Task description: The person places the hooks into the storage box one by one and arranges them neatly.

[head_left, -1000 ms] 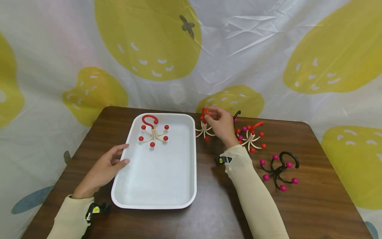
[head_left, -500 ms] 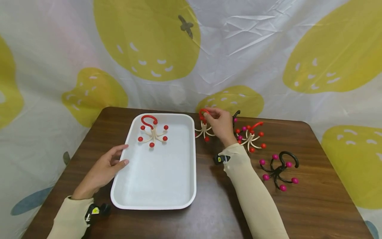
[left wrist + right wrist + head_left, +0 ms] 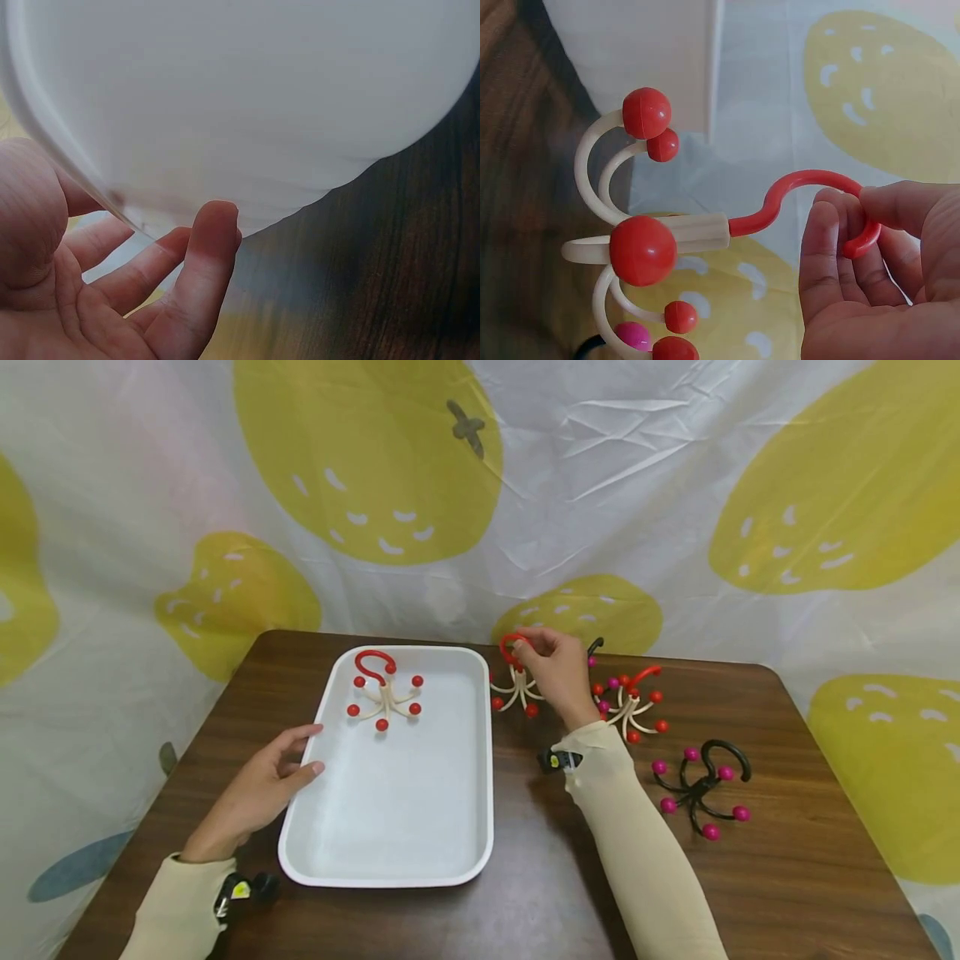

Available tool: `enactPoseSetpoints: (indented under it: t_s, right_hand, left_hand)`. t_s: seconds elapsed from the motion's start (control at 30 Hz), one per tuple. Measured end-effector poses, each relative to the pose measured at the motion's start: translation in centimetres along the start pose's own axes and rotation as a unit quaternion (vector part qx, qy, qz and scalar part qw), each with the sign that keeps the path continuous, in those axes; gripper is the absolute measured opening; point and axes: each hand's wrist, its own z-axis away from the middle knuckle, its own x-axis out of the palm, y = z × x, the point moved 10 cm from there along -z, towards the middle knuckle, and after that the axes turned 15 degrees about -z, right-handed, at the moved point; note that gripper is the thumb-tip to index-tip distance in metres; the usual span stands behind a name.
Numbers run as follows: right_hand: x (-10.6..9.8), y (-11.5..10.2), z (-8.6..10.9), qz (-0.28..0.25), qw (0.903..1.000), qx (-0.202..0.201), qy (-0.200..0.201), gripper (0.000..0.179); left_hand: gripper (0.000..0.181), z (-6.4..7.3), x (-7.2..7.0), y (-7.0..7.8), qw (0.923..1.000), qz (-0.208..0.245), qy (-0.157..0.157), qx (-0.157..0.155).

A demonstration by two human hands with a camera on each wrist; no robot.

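Note:
In the head view my right hand (image 3: 558, 672) pinches the red hook of a cream hook hanger (image 3: 517, 687) just beyond the tray's right side. The right wrist view shows this hanger (image 3: 697, 231) with curved arms tipped by red balls, its hook between thumb and fingers. My left hand (image 3: 251, 797) holds the left rim of a white tray (image 3: 397, 818), thumb over the edge and fingers along the outer wall, as the left wrist view of the tray (image 3: 225, 112) shows. Another cream-and-red hook hanger (image 3: 386, 697) stands inside the tray's far end.
Right of my right hand stands a third cream-and-red hanger (image 3: 632, 710). A black hanger with magenta balls (image 3: 699, 789) lies nearer the right edge; another black one (image 3: 595, 647) is partly hidden behind my hand. A patterned cloth (image 3: 450, 585) hangs behind the brown table (image 3: 555, 893).
The hanger in my right hand has turned a little, its arms and balls shifting slightly to the right. My left hand and the tray stay in place.

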Motion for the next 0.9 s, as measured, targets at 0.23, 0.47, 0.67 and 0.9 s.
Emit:
enactPoseSetpoints:
  t_s: [0.23, 0.47, 0.67, 0.9]
  right_hand:
    - [-0.5, -1.7, -0.2, -0.012, 0.9998, -0.013, 0.008, 0.023]
    - [-0.7, -3.6, -0.2, -0.008, 0.9995, -0.029, 0.012, 0.024]
    - [-0.2, -4.3, -0.3, -0.014, 0.9996, -0.023, 0.001, 0.026]
    - [1.2, -5.4, -0.3, -0.033, 0.9986, -0.038, -0.015, 0.025]
  left_hand:
    - [0.063, -0.1, 0.2, -0.3, 1.0000, 0.003, 0.000, 0.001]
    - [0.063, 0.0, 0.1, -0.2, 1.0000, 0.000, 0.001, -0.004]
    - [0.063, -0.1, 0.1, -0.3, 1.0000, 0.002, -0.001, -0.009]
    - [0.063, -0.1, 0.0, -0.2, 0.9999, 0.006, -0.004, -0.008]
